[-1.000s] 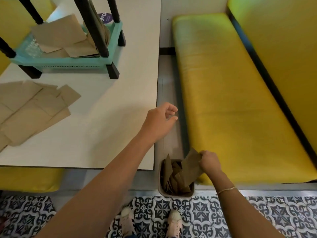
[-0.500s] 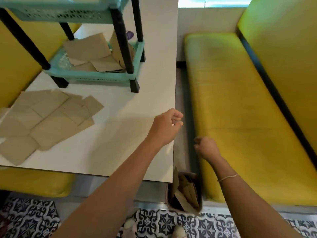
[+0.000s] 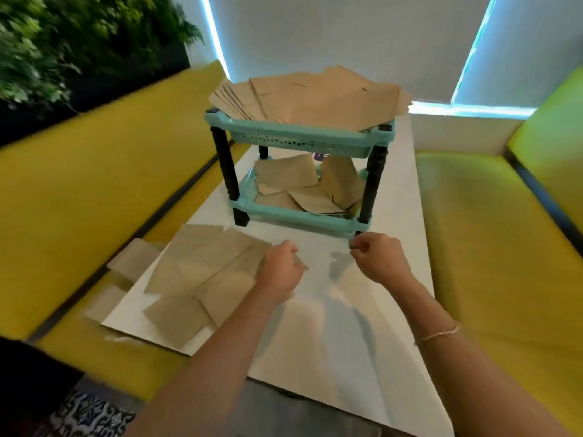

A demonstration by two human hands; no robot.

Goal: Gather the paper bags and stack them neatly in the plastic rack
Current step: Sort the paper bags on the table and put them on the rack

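A turquoise two-tier plastic rack (image 3: pixel 299 137) with black legs stands at the far end of the white table (image 3: pixel 347 335). A fanned pile of brown paper bags (image 3: pixel 315 99) covers its top tier, overhanging the rim. More bags (image 3: pixel 293 176) lie loose on the lower tier. Several flat bags (image 3: pixel 202 272) are spread on the table's left side, some over its edge. My left hand (image 3: pixel 280 269) hovers at the right edge of that spread, fingers loosely curled, holding nothing. Beside the rack's front right leg is my right hand (image 3: pixel 375 260), fingers curled and empty.
Yellow benches flank the table, one on the left (image 3: pixel 94 190) and one on the right (image 3: pixel 492 253). Green plants (image 3: pixel 63 42) sit behind the left bench. A patterned tile floor (image 3: pixel 91 414) shows at the bottom left.
My view has lifted from the bin on the floor to the table and rack. My right hand let go of a bag into the bin and rose over the table; my left moved toward the loose bags.
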